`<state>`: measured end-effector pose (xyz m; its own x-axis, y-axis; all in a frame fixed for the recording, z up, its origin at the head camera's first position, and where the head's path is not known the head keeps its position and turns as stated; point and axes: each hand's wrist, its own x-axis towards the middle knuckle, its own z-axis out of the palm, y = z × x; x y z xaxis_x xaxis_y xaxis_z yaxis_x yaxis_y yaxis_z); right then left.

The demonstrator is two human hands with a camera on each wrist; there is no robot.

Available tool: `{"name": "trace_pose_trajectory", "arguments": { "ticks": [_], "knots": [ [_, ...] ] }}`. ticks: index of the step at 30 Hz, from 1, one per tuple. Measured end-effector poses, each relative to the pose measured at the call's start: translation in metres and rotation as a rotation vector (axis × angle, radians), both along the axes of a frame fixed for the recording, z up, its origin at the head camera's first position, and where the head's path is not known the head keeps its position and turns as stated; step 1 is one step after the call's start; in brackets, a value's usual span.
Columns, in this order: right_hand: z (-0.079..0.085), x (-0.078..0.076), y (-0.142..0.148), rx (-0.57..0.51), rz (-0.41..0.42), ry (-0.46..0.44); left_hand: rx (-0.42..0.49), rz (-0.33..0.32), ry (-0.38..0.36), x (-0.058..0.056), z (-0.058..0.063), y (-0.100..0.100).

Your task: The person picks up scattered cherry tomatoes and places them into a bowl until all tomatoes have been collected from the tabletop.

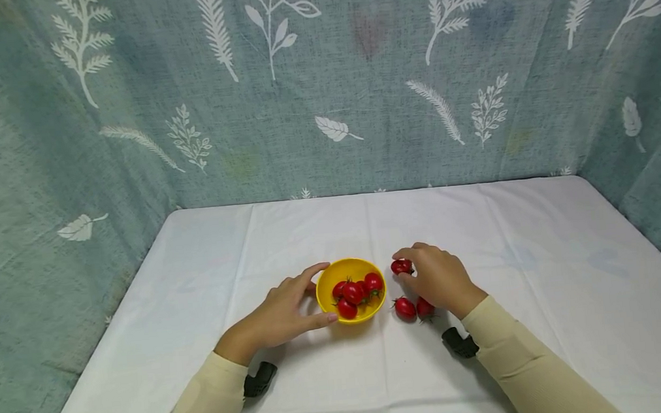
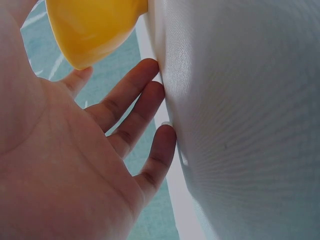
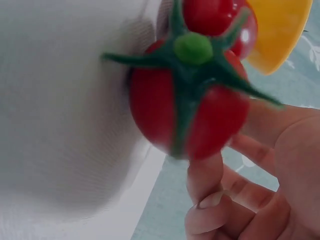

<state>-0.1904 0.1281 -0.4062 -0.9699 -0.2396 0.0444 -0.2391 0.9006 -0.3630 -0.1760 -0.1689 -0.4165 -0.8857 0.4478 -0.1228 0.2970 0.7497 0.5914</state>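
Observation:
A yellow bowl (image 1: 347,264) stands on the white cloth with several red cherry tomatoes (image 1: 352,292) inside. My left hand (image 1: 277,313) spreads along its left side, thumb and index fingertips at the rim. In the left wrist view, the index fingertip meets the edge of the bowl (image 2: 95,30), and the other fingers reach down to the cloth. Right of the bowl, my right hand (image 1: 438,277) pinches a cherry tomato (image 1: 401,266) between thumb and fingers. Two more cherry tomatoes (image 1: 405,309) lie below that hand; one with a green calyx (image 3: 192,50) hides the fingertips in the right wrist view.
White cloth (image 1: 323,391) covers the table. Behind and beside it hangs a blue-green leaf-patterned curtain (image 1: 380,97). Black wrist devices (image 1: 460,343) sit under both wrists.

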Motion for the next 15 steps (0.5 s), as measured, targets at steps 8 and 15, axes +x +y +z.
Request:
{"name": "trace_pose_trajectory", "arguments": {
  "ticks": [8, 15],
  "knots": [
    [0.0041, 0.0036, -0.0035, -0.037, 0.023, 0.082, -0.02, 0.006, -0.001, 0.0007, 0.0005, -0.0005],
    [0.0095, 0.0071, -0.0071, -0.083, 0.042, 0.183, -0.025, 0.007, 0.003, 0.0008, 0.0003, -0.0007]
  ]
}}
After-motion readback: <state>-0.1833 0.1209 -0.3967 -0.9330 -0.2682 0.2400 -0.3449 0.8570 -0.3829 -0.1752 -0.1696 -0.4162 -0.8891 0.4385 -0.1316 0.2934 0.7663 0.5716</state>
